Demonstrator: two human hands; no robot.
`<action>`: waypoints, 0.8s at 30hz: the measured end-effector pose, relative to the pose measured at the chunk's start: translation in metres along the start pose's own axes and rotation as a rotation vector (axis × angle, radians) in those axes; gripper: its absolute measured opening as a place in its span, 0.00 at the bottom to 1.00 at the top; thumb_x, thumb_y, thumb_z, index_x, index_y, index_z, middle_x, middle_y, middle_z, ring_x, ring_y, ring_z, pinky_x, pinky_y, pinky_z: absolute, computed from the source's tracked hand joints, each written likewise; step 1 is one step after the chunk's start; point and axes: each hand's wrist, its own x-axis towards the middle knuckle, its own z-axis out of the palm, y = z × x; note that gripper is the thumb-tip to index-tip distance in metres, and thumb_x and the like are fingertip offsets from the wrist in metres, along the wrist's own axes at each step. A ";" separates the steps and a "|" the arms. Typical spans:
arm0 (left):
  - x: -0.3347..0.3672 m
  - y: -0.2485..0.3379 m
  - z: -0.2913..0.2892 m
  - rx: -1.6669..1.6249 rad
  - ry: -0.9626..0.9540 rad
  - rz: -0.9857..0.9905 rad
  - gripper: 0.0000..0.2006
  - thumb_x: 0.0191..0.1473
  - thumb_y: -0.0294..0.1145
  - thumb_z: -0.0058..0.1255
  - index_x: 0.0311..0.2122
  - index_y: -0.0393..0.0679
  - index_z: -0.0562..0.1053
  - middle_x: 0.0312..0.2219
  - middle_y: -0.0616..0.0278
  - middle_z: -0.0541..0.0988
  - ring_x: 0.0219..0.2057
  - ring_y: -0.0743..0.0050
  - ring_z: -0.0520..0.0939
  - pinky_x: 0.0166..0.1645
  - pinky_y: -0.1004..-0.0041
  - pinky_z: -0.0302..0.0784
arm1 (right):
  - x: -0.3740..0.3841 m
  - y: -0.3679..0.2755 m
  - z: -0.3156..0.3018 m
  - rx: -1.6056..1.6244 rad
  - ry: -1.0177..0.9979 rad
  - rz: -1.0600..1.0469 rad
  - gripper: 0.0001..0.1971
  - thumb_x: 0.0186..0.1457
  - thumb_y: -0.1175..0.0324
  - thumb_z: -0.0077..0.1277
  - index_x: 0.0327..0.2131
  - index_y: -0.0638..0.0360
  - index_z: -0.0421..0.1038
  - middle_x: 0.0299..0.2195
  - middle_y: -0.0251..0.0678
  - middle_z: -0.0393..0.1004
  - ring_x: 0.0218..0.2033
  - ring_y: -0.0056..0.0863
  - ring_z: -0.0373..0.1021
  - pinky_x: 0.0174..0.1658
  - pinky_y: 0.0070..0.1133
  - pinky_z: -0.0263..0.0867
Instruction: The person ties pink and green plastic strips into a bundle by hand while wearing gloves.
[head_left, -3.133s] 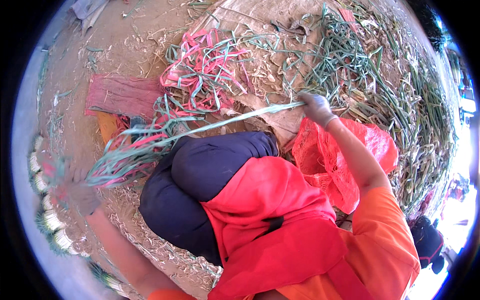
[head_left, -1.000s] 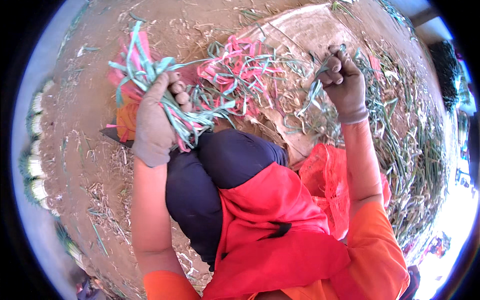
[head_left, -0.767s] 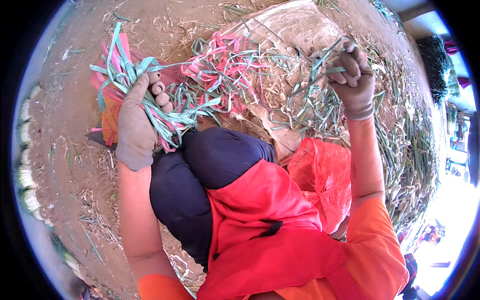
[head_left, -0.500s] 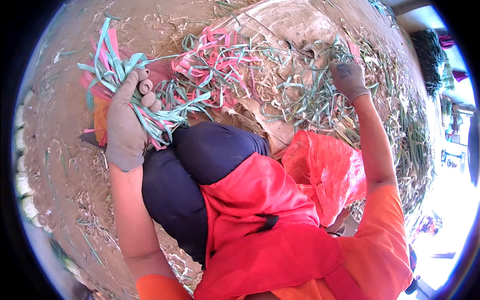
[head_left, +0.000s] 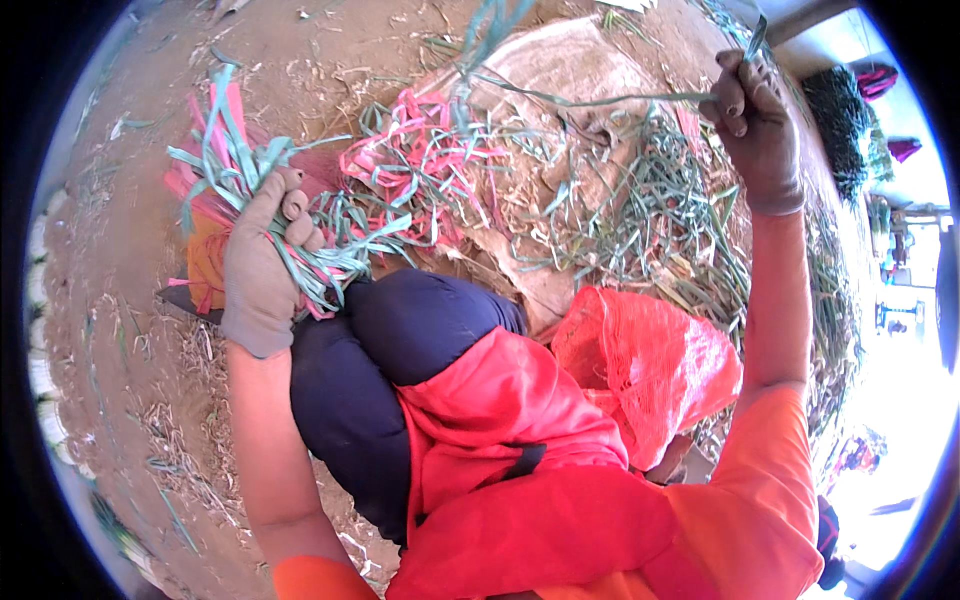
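My left hand (head_left: 258, 285), in a grey-brown glove, is closed round a bunch of pink and teal strips (head_left: 222, 140) by my left knee. Loose ends of the bunch hang past the fingers toward my thigh. My right hand (head_left: 762, 150), gloved alike, is raised at the upper right with its fingers curled on a green strip (head_left: 620, 100). That strip runs taut to the left, and a blurred length of it whips up near the top edge. Between the hands lies a tangle of pink and teal strips (head_left: 415, 160).
Green strips and dry leaf scraps (head_left: 665, 200) are heaped below my right hand, partly on a pale sheet (head_left: 590, 55). A red mesh sack (head_left: 665, 370) rests beside my right thigh. White-and-green bundles (head_left: 45, 385) line the far left edge. An orange object (head_left: 206, 260) sits behind my left hand.
My right hand has risen up and right from the heap, drawing a green strip out with it. My left hand keeps its grip on the bunch, almost still.
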 end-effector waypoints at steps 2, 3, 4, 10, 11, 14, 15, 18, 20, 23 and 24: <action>-0.006 0.005 -0.002 -0.009 0.043 0.006 0.10 0.63 0.38 0.43 0.39 0.43 0.70 0.22 0.74 0.66 0.18 0.86 0.62 0.25 0.80 0.60 | 0.003 0.020 0.002 0.158 -0.034 0.025 0.16 0.65 0.61 0.38 0.45 0.65 0.66 0.20 0.24 0.59 0.16 0.13 0.50 0.29 0.16 0.52; -0.004 0.000 -0.002 -0.033 0.043 0.001 0.10 0.63 0.38 0.43 0.39 0.42 0.70 0.22 0.74 0.66 0.18 0.86 0.62 0.25 0.80 0.60 | 0.002 0.022 -0.003 0.198 -0.024 0.044 0.16 0.63 0.60 0.41 0.45 0.64 0.66 0.19 0.24 0.59 0.16 0.14 0.50 0.29 0.17 0.53; -0.005 0.001 0.000 -0.043 0.049 -0.003 0.10 0.63 0.38 0.43 0.39 0.42 0.70 0.22 0.74 0.66 0.18 0.86 0.62 0.25 0.81 0.59 | 0.004 0.026 -0.002 0.273 -0.033 0.071 0.16 0.62 0.59 0.42 0.45 0.63 0.66 0.19 0.24 0.59 0.16 0.14 0.51 0.29 0.18 0.53; -0.008 0.006 -0.008 -0.064 0.025 0.015 0.10 0.63 0.37 0.42 0.40 0.42 0.70 0.22 0.74 0.65 0.18 0.86 0.62 0.26 0.81 0.59 | 0.019 0.047 0.012 0.317 0.014 0.127 0.16 0.61 0.60 0.44 0.45 0.63 0.66 0.19 0.25 0.60 0.15 0.14 0.50 0.30 0.18 0.54; -0.006 0.006 -0.008 -0.071 0.027 0.012 0.10 0.63 0.37 0.42 0.39 0.42 0.70 0.22 0.74 0.65 0.18 0.86 0.62 0.26 0.80 0.59 | 0.023 0.047 0.015 0.308 0.023 0.136 0.16 0.61 0.60 0.45 0.45 0.63 0.66 0.19 0.25 0.60 0.16 0.14 0.50 0.30 0.18 0.54; -0.006 0.008 -0.010 -0.055 0.059 0.027 0.09 0.62 0.37 0.43 0.37 0.43 0.70 0.20 0.75 0.62 0.17 0.86 0.60 0.25 0.80 0.57 | 0.027 0.058 0.024 0.339 -0.004 0.142 0.15 0.61 0.61 0.43 0.44 0.63 0.66 0.19 0.25 0.59 0.15 0.14 0.50 0.29 0.18 0.53; -0.004 0.006 -0.014 -0.043 0.055 0.039 0.09 0.62 0.37 0.43 0.36 0.44 0.70 0.19 0.76 0.61 0.17 0.86 0.59 0.25 0.80 0.57 | 0.028 0.059 0.028 0.348 -0.022 0.140 0.15 0.62 0.61 0.42 0.44 0.63 0.67 0.19 0.25 0.59 0.15 0.14 0.49 0.29 0.18 0.52; -0.005 0.006 -0.014 0.000 0.032 0.028 0.09 0.62 0.38 0.44 0.34 0.45 0.69 0.17 0.77 0.58 0.16 0.87 0.57 0.24 0.79 0.55 | 0.031 0.059 0.042 0.397 -0.054 0.153 0.14 0.64 0.62 0.40 0.44 0.62 0.67 0.19 0.25 0.57 0.15 0.14 0.48 0.28 0.18 0.51; -0.007 0.006 -0.007 0.011 0.019 0.007 0.09 0.62 0.38 0.44 0.32 0.46 0.69 0.15 0.77 0.56 0.15 0.86 0.55 0.24 0.79 0.54 | 0.033 0.054 0.061 0.380 -0.056 0.146 0.14 0.65 0.62 0.38 0.43 0.62 0.67 0.17 0.24 0.56 0.15 0.14 0.47 0.28 0.18 0.50; -0.007 0.006 -0.005 -0.037 -0.052 -0.060 0.11 0.63 0.40 0.42 0.31 0.47 0.66 0.14 0.79 0.54 0.14 0.86 0.54 0.23 0.79 0.54 | 0.036 0.055 0.085 0.339 -0.094 0.107 0.14 0.65 0.60 0.38 0.42 0.62 0.68 0.14 0.25 0.55 0.14 0.14 0.47 0.28 0.18 0.52; -0.006 0.006 -0.003 -0.048 -0.074 -0.068 0.11 0.63 0.40 0.41 0.33 0.46 0.67 0.15 0.78 0.54 0.15 0.87 0.54 0.23 0.79 0.54 | 0.037 0.056 0.093 0.345 -0.122 0.102 0.15 0.65 0.60 0.38 0.42 0.62 0.68 0.14 0.25 0.56 0.13 0.15 0.47 0.28 0.18 0.52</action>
